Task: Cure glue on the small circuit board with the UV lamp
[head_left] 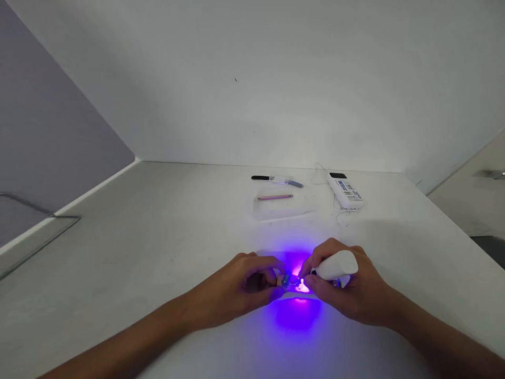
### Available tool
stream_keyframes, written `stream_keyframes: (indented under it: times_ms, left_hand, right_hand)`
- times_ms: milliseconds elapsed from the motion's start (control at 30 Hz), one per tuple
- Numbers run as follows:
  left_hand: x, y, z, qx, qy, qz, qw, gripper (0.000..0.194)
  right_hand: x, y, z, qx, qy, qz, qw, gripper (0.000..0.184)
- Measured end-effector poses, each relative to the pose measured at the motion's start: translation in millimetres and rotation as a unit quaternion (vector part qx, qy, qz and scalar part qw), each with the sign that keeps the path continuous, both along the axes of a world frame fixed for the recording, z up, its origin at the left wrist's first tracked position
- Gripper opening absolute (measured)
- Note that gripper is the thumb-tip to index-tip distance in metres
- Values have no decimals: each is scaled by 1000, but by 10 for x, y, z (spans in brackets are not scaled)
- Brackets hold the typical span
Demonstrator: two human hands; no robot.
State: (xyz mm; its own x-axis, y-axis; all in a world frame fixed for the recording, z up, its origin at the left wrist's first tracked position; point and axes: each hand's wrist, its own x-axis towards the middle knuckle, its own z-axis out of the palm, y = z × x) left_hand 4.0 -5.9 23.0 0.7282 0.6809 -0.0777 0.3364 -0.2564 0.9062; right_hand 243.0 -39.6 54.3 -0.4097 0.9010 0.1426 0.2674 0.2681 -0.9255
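In my right hand (347, 295) is a white handheld UV lamp (339, 265), its purple-blue light shining down and to the left. My left hand (240, 287) is closed, thumb and fingers pinched on a small blue-green piece (285, 280) beside the beam. Glare and my fingers hide most of that piece, so I cannot tell its kind. Both hands are close together low over the white table, with a bright pink-white spot between them.
A white power bank (346, 190) with a dark end and a thin white cable lies at the back right. A pink pen-like tool (275, 197) rests on a clear plastic sheet (276, 212). Behind it are a black-and-clear tool (261, 178) and the wall (252, 105).
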Motion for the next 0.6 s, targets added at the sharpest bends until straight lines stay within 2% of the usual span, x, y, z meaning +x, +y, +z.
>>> stream_keyframes:
  times_ms: [600]
  left_hand:
    - [-10,7,-28,-1,-10,-2,1000,11]
  right_hand:
    - [5,-4,-15,8,1,1,1000,5]
